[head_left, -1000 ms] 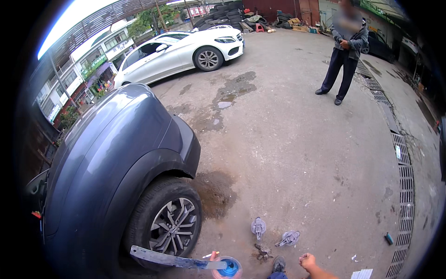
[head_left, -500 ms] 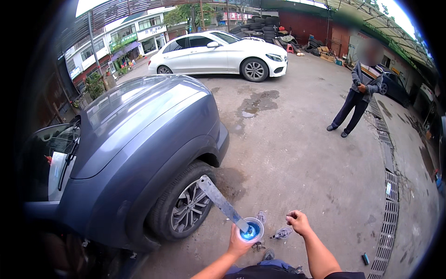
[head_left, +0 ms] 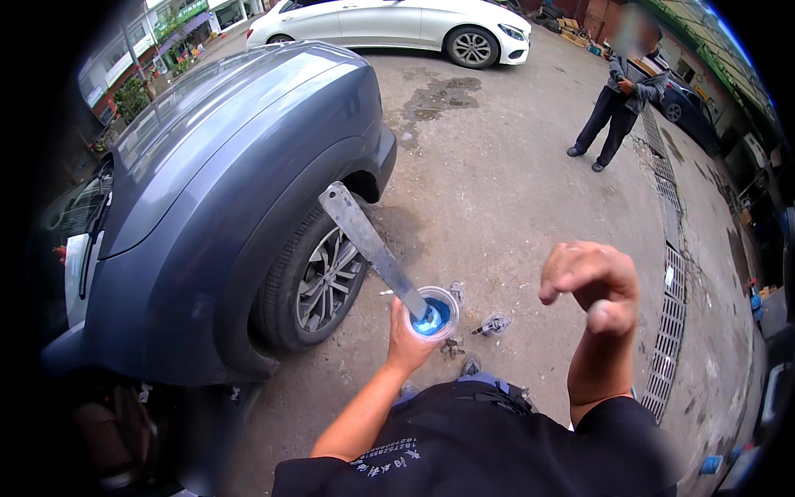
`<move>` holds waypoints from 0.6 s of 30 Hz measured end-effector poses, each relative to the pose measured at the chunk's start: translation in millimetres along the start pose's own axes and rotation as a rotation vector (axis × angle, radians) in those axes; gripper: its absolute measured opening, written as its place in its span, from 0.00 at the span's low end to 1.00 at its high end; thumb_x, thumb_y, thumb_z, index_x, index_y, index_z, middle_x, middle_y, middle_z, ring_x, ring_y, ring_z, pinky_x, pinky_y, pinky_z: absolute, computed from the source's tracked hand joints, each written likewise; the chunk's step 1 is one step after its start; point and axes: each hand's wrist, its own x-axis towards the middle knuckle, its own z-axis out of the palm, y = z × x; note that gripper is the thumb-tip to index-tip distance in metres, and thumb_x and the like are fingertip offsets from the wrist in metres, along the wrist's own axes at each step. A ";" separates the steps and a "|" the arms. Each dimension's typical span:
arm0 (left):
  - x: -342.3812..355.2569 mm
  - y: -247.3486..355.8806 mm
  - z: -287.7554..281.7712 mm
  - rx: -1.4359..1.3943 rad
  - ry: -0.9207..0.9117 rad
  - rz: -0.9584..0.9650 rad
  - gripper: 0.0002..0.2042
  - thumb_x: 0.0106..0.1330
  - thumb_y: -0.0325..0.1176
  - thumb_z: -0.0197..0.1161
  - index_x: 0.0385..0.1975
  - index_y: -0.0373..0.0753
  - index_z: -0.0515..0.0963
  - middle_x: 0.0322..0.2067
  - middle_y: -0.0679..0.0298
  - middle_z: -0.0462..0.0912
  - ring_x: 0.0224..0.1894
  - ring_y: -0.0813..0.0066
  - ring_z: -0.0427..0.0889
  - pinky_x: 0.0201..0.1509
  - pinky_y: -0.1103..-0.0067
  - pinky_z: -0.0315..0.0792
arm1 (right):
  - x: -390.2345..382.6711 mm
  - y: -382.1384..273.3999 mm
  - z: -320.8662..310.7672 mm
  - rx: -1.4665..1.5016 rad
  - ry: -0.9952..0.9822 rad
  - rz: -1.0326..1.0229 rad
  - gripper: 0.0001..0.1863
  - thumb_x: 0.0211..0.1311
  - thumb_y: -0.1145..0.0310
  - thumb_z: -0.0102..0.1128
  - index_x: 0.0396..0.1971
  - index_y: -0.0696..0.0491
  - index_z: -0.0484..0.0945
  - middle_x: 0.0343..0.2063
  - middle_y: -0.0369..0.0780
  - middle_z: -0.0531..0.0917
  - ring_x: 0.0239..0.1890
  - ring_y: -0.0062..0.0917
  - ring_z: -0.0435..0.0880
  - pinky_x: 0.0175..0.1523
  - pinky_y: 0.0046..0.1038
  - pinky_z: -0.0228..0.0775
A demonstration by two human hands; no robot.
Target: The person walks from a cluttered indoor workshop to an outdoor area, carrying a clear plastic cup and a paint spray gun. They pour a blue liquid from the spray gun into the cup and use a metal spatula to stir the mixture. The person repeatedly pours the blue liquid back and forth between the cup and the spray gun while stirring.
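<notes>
My left hand (head_left: 407, 345) is wrapped round a clear cup (head_left: 441, 327) of blue liquid, with a long flat metal strip (head_left: 368, 245) standing in it and leaning left. A thin white stick (head_left: 386, 292) pokes out beside that hand. My right hand (head_left: 598, 286) is raised on the right, fingers curled but apart, with nothing visible in them. Beyond the cup on the ground lie two grey round clamp-like tools (head_left: 495, 324) and a small dark metal piece (head_left: 452, 347).
A grey car (head_left: 224, 182) with its front wheel (head_left: 323, 290) stands close on my left. A white car (head_left: 389, 25) is farther back. A person (head_left: 621, 108) stands at back right beside a drain grate (head_left: 667, 340). A dark car (head_left: 687, 112) is behind them.
The view has tilted down. My left hand with cup and strip has risen from the lower edge. My right hand has lifted up and rightward, nearer the camera, its fingers loosened.
</notes>
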 end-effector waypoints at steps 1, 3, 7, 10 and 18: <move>2.0 2.7 0.1 0.000 0.003 0.013 0.30 0.46 0.31 0.75 0.51 0.33 0.70 0.47 0.52 0.71 0.51 0.54 0.73 0.57 0.67 0.67 | -4.2 -27.8 6.0 0.125 -0.115 -0.193 0.13 0.61 0.65 0.63 0.37 0.61 0.81 0.30 0.48 0.83 0.34 0.32 0.83 0.38 0.27 0.73; -1.3 -2.3 -4.8 0.032 0.012 0.017 0.31 0.46 0.31 0.75 0.51 0.32 0.69 0.48 0.51 0.71 0.52 0.54 0.72 0.59 0.67 0.66 | 5.1 -80.3 17.3 0.233 -0.507 -0.261 0.13 0.66 0.67 0.56 0.33 0.63 0.79 0.30 0.50 0.81 0.32 0.37 0.82 0.37 0.30 0.73; -0.6 -3.9 -14.5 0.049 0.010 -0.005 0.35 0.46 0.32 0.76 0.55 0.31 0.66 0.51 0.51 0.70 0.54 0.55 0.71 0.62 0.68 0.64 | 14.1 -112.9 60.3 0.218 -0.880 -0.293 0.16 0.66 0.65 0.46 0.40 0.59 0.79 0.39 0.41 0.80 0.38 0.27 0.78 0.40 0.25 0.66; 0.5 -2.4 -11.6 -0.004 0.000 -0.053 0.37 0.47 0.32 0.76 0.57 0.31 0.64 0.52 0.51 0.69 0.55 0.56 0.71 0.63 0.69 0.62 | 7.5 -117.2 67.9 0.127 -0.898 -0.394 0.14 0.66 0.64 0.46 0.35 0.56 0.79 0.34 0.38 0.79 0.35 0.26 0.77 0.38 0.26 0.65; 0.2 4.1 -13.7 -0.050 -0.034 -0.041 0.39 0.47 0.31 0.76 0.58 0.30 0.62 0.51 0.52 0.70 0.55 0.59 0.71 0.62 0.70 0.63 | 6.0 -149.0 79.7 0.177 -0.952 -0.449 0.11 0.62 0.65 0.48 0.34 0.51 0.79 0.34 0.38 0.78 0.35 0.26 0.76 0.35 0.27 0.63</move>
